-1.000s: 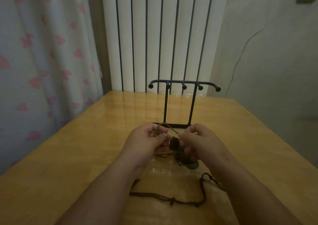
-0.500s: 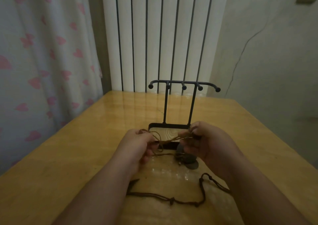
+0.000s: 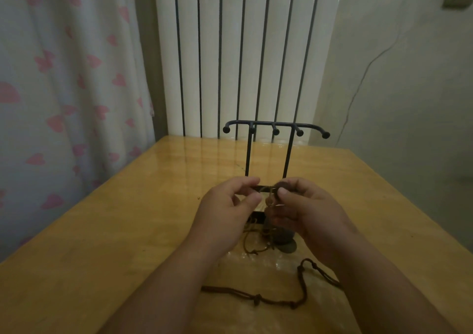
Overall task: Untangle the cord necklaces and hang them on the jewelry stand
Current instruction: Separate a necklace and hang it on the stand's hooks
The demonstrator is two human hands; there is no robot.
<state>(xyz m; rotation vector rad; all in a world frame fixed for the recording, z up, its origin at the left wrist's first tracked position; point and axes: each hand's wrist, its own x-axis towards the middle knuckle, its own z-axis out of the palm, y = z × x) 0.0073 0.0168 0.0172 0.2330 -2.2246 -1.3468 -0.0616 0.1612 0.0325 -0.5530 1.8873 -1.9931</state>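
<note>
Necklaces [image 3: 270, 202] hang pinched between left hand [image 3: 225, 213] and right hand [image 3: 307, 211].

I count two hands over the one tabletop [image 3: 128, 231]: my left hand [image 3: 227, 205] and my right hand [image 3: 307, 208]. Toward the far edge stands one jewelry stand [image 3: 268, 123], with two uprights and five ball-tipped hooks. By the near edge lies one dark cord necklace [image 3: 258, 299], loose. Under my hands is one tangle [image 3: 256, 245] of brown cord; how many necklaces it holds I cannot tell. Beside it sits one dark round pendant [image 3: 282, 236].
</note>
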